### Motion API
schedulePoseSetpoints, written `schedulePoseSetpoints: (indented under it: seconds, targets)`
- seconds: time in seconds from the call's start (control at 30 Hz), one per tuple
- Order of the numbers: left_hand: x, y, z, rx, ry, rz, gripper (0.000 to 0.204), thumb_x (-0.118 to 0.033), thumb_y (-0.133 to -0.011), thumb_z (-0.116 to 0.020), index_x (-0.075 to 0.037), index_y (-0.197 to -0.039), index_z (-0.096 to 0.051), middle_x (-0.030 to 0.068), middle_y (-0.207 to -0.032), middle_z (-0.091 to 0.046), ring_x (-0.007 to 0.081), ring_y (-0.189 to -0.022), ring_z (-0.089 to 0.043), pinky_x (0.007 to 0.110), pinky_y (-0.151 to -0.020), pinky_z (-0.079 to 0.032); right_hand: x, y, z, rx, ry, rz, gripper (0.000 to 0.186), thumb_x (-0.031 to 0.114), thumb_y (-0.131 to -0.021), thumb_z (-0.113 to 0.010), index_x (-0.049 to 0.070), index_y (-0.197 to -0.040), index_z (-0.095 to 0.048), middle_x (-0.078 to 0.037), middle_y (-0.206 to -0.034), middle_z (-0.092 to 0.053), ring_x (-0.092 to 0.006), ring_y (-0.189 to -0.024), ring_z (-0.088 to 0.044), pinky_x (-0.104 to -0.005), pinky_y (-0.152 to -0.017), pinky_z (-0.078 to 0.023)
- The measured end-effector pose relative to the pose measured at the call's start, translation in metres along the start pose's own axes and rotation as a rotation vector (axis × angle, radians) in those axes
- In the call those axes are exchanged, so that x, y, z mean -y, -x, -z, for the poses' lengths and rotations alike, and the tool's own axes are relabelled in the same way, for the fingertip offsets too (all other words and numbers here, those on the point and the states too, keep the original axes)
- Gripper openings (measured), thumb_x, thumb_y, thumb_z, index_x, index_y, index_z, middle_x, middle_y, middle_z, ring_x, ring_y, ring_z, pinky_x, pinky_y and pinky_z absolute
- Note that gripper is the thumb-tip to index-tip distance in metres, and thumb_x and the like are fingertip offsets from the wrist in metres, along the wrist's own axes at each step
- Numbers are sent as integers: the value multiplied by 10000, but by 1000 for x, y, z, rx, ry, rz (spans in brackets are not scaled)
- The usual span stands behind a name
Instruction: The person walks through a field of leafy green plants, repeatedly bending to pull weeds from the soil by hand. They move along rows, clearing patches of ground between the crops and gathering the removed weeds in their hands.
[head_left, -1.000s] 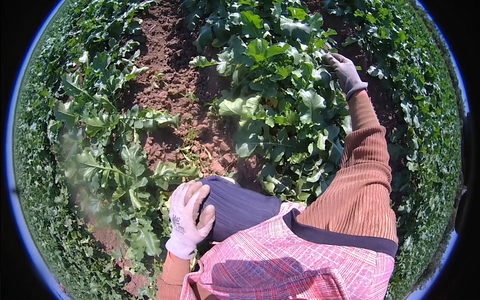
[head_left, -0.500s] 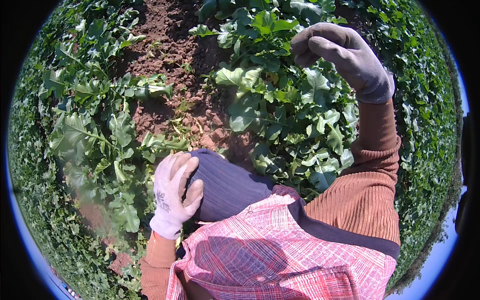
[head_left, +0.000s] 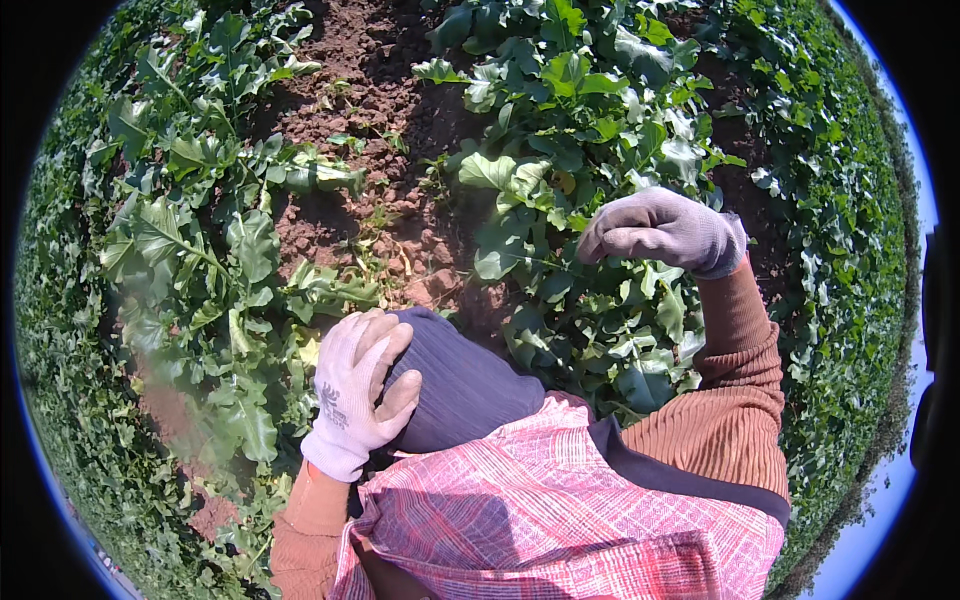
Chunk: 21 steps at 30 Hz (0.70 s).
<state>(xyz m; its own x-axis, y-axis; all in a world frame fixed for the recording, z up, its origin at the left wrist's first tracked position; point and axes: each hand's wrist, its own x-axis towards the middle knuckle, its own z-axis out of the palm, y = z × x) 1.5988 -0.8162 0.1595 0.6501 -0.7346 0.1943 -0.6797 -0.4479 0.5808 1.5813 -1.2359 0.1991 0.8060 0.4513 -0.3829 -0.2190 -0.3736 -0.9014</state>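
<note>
My left hand (head_left: 362, 395), in a pale glove with stained fingertips, rests over my bent knee (head_left: 460, 380) in dark blue ribbed trousers, its fingers apart and slightly curled. My right hand (head_left: 655, 230), in a grey-mauve glove, is raised over the leafy green plants (head_left: 560, 180) on the right, with its fingers curled together; whatever they may hold is hidden. A red-and-white checked garment (head_left: 560, 510) covers my lap, and brown corduroy sleeves (head_left: 715, 430) cover my arms.
A strip of reddish, cloddy soil (head_left: 350, 150) runs between the plant rows, with pale withered stems lying on it. Dense leafy plants (head_left: 190, 250) line the left, and more rows (head_left: 830, 300) reach the rim at the right, where some sky shows.
My right hand has drawn back from the leaves, rising toward me and then moving downward in the view, fingers curled. My left hand stays on the knee as the view shifts slightly.
</note>
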Motion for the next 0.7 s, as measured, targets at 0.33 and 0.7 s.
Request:
schedulePoseSetpoints:
  seconds: [0.33, 0.7]
  targets:
    - [0, 0, 0, -39, 23, 18, 421, -350, -865, -689, -38, -1147, -671, 174, -1195, -647, 403, -1131, -592, 513, -1023, -440, -79, -3, -58, -430, 1283, -666, 182, 279, -853, -698, 172, -992, -747, -117, -1156, -608, -310, -1124, -596, -470, -970, -489]
    - [3, 7, -2, -57, 27, 19, 418, -360, -869, -686, -30, -1127, -694, 159, -1210, -644, 385, -1160, -589, 509, -1033, -437, -111, 9, -68, -593, 1363, -332, 322, 278, -646, -855, 205, -947, -763, -110, -1530, -432, -401, -1430, -358, -631, -1187, -240]
